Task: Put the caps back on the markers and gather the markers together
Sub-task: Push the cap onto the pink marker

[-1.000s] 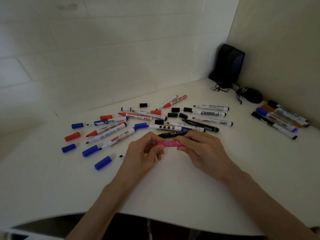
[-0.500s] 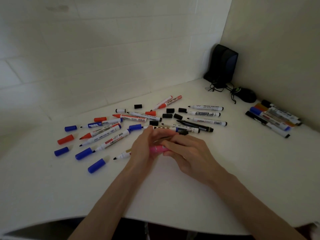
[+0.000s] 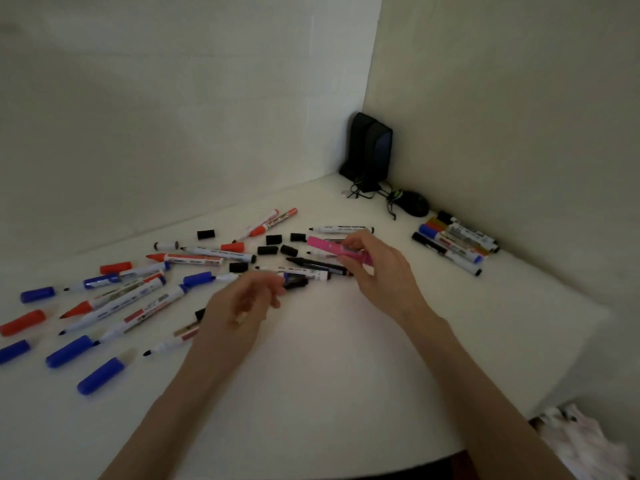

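- Change: half a second ago both grips met on the pink marker (image 3: 337,251) low over the table (image 3: 329,375). Now the right grip (image 3: 377,268) alone carries it, raised and moved toward centre right of the frame, and the left grip (image 3: 242,299) has let go.
- Meaning, as a judgement: capping of this marker looks finished. It is probably bound for the gathered markers (image 3: 453,242) lying side by side at right, near the wall.
- Right grip: fingers and thumb pinch the pink marker near its right end.
- Left grip: blurred, fingers loosely curled, nothing seen held. It hovers over the scattered markers at centre, above an uncapped marker (image 3: 166,346).
- Pink marker: all pink, short and stout, blunt at both ends, no tip showing. It is held nearly level, above the loose black markers and clear of the table.
- Remaining: many uncapped red, blue and black markers at centre left, with loose blue caps (image 3: 100,375), red caps (image 3: 22,322) and black caps (image 3: 272,239) apart from their markers. Most of the task is still to do.
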